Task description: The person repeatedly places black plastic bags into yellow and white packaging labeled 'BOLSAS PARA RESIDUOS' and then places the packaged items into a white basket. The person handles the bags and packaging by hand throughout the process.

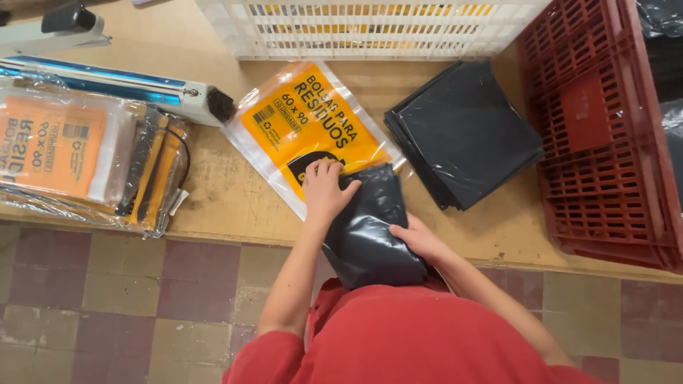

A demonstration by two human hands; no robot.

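A clear plastic sleeve with a yellow printed insert (309,124) lies on the wooden table. A folded stack of black bags (370,227) sticks out of its open near end, over the table edge. My left hand (324,188) rests on the sleeve's mouth, fingers on the plastic and on the top of the black stack. My right hand (420,238) grips the right side of the black stack. A second pile of folded black bags (466,131) sits on the table to the right.
A white slotted crate (370,32) stands at the back and a red crate (605,142) at the right. A heat sealer (114,85) and a pile of filled yellow packs (71,153) lie at the left. Tiled floor lies below the table edge (228,238).
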